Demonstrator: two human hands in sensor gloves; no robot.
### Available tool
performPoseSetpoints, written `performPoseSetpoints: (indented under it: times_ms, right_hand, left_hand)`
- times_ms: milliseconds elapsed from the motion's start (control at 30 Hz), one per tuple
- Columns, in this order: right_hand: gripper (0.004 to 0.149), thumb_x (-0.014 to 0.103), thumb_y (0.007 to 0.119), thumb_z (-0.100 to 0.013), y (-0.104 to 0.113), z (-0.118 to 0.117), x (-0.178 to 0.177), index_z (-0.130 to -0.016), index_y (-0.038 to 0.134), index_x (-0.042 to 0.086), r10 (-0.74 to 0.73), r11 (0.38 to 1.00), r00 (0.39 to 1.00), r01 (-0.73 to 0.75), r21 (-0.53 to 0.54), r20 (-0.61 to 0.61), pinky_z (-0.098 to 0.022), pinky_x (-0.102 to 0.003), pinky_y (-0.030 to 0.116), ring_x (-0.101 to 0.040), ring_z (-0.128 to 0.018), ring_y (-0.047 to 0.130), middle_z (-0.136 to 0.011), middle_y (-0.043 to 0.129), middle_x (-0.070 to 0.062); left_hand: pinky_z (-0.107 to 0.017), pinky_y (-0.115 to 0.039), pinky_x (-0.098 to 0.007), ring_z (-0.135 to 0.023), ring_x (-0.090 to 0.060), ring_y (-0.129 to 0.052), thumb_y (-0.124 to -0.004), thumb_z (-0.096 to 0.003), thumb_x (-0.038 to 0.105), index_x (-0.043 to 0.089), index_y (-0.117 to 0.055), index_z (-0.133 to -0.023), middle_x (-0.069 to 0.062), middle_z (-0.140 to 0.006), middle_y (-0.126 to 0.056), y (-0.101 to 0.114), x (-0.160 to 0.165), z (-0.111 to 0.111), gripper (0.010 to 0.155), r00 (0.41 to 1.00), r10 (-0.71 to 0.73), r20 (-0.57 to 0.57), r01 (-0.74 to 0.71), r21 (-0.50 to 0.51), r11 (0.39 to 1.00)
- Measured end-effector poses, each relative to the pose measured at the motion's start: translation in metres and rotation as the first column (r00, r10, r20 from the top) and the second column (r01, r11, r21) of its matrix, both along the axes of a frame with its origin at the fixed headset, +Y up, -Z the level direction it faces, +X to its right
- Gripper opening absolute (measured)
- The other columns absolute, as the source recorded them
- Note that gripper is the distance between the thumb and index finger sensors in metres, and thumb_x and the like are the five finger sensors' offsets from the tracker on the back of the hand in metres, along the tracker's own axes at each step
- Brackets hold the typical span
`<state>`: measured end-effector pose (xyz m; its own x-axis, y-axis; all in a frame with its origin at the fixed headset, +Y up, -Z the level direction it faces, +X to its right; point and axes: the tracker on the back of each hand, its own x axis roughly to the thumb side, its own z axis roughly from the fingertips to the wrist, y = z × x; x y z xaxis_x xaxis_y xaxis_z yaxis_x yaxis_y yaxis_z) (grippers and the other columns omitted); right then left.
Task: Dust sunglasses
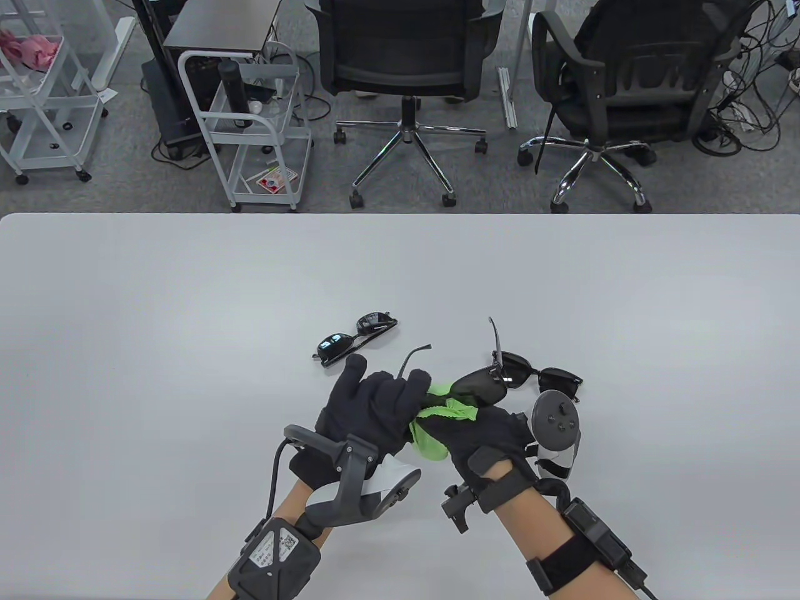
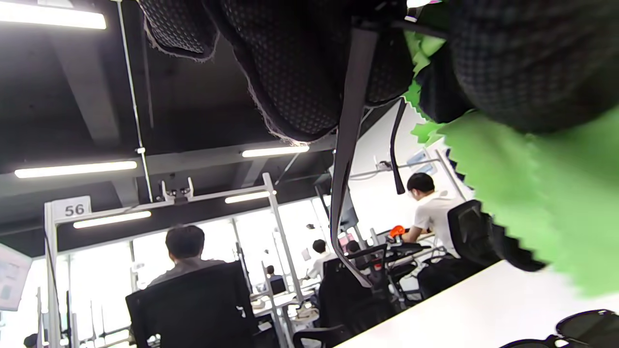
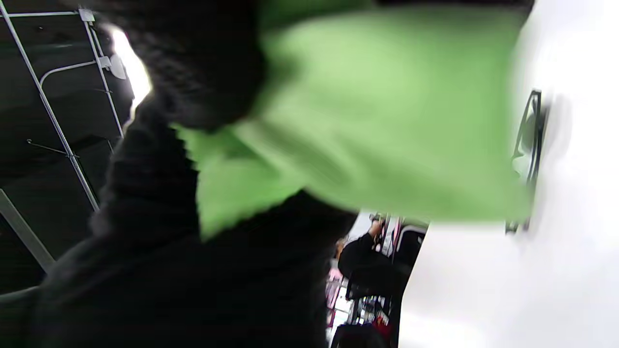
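Three pairs noted: one folded pair (image 1: 354,340) lies left on the table (image 1: 187,300), my left hand (image 1: 375,406) grips the sunglasses (image 1: 478,384) steady while my right hand (image 1: 481,437) pinches the green cloth (image 1: 437,422) against them, another pair (image 1: 540,375) right.

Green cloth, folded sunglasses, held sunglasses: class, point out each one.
Green cloth (image 1: 431,437), table view, fold between the hands.
Folded sunglasses (image 1: 333,347), table view, near lens.
Held sunglasses (image 1: 478,384), table view, dark lens above the cloth.
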<state>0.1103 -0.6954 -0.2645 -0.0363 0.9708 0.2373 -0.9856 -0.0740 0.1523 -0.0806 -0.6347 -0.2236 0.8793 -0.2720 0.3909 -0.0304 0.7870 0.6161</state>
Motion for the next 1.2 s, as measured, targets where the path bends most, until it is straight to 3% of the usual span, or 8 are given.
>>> performPoseSetpoints:
  times_ms: [167,267,367,633,767,867,1000,1200]
  right_hand:
    - [0.044,0.049,0.086,-0.042,-0.004,-0.001,0.0,-0.071,0.093,0.017,-0.061,0.998,0.997,0.06,-0.03,-0.043,-0.06,-0.06,0.071,-0.028,-0.062,0.104,-0.066,0.104,0.0]
    - [0.043,0.037,0.089,-0.043,-0.011,-0.003,-0.007,-0.08,0.087,0.016,-0.154,0.984,0.978,0.139,-0.11,-0.139,-0.06,-0.062,0.068,-0.032,-0.072,0.098,-0.077,0.098,-0.002]
    - [0.042,0.029,0.093,-0.039,-0.008,-0.002,-0.006,-0.078,0.085,0.016,-0.068,0.995,0.993,0.06,-0.081,-0.097,-0.06,-0.061,0.069,-0.03,-0.07,0.098,-0.074,0.096,-0.001]
    - [0.042,0.046,0.089,-0.041,-0.004,-0.002,0.0,-0.069,0.092,0.016,-0.049,0.998,0.998,0.048,-0.035,-0.046,-0.058,-0.058,0.074,-0.026,-0.056,0.105,-0.061,0.103,0.0]
    - [0.044,0.029,0.088,-0.042,-0.01,-0.006,-0.006,-0.082,0.086,0.012,-0.131,0.985,0.967,0.101,-0.143,-0.218,-0.059,-0.064,0.067,-0.036,-0.074,0.095,-0.079,0.095,-0.007]
    - [0.042,0.025,0.091,-0.04,-0.01,-0.006,-0.007,-0.08,0.085,0.014,-0.061,0.992,0.983,0.041,-0.116,-0.173,-0.059,-0.062,0.069,-0.033,-0.072,0.096,-0.077,0.095,-0.004]
    - [0.039,0.036,0.098,-0.037,-0.008,-0.005,-0.001,-0.07,0.09,0.017,-0.011,0.997,0.998,0.007,-0.071,-0.06,-0.058,-0.059,0.073,-0.028,-0.061,0.103,-0.065,0.101,0.0]
    - [0.043,0.044,0.085,-0.043,-0.011,-0.006,0.0,-0.071,0.091,0.012,-0.056,0.996,0.993,0.048,-0.076,-0.102,-0.058,-0.061,0.071,-0.031,-0.061,0.101,-0.066,0.101,-0.004]
  left_hand:
    - [-0.076,-0.067,-0.046,-0.071,-0.001,-0.103,-0.088,-0.0169,0.066,0.036,-0.061,-0.099,0.025,-0.075,-0.089,0.0,-0.001,-0.002,0.091,0.999,0.032,-0.004,-0.032,-0.032,0.999]
    - [-0.076,-0.068,-0.046,-0.069,-0.002,-0.104,-0.09,-0.0167,0.065,0.036,-0.063,-0.099,0.024,-0.073,-0.091,-0.001,-0.002,0.0,0.091,1.0,0.007,-0.008,-0.007,-0.014,1.0]
    - [-0.075,-0.069,-0.046,-0.067,-0.002,-0.106,-0.091,-0.0169,0.065,0.035,-0.065,-0.098,0.023,-0.072,-0.092,-0.003,0.002,0.002,0.09,1.0,-0.031,-0.002,0.031,0.007,0.999]
    - [-0.074,-0.07,-0.045,-0.063,0.0,-0.108,-0.091,-0.0153,0.063,0.035,-0.069,-0.096,0.025,-0.069,-0.095,0.001,0.001,0.0,0.089,0.998,0.061,0.016,-0.059,-0.077,0.995]
    - [-0.074,-0.07,-0.046,-0.064,-0.001,-0.108,-0.094,-0.0143,0.062,0.036,-0.07,-0.095,0.025,-0.069,-0.095,0.0,-0.007,-0.003,0.087,1.0,0.028,-0.008,-0.028,-0.062,0.998]
    - [-0.074,-0.07,-0.046,-0.063,-0.001,-0.108,-0.094,-0.0147,0.062,0.035,-0.071,-0.094,0.025,-0.068,-0.096,-0.002,-0.004,-0.001,0.087,1.0,0.007,-0.002,-0.007,-0.056,0.998]
    - [-0.074,-0.071,-0.046,-0.063,-0.001,-0.108,-0.093,-0.0164,0.06,0.034,-0.07,-0.095,0.024,-0.069,-0.095,-0.003,0.004,0.001,0.086,1.0,-0.03,0.004,0.03,-0.032,0.999]
    - [-0.073,-0.072,-0.045,-0.061,0.0,-0.109,-0.093,-0.0151,0.06,0.034,-0.072,-0.094,0.025,-0.067,-0.096,-0.002,0.003,-0.003,0.086,1.0,0.013,0.0,-0.013,-0.1,0.995]
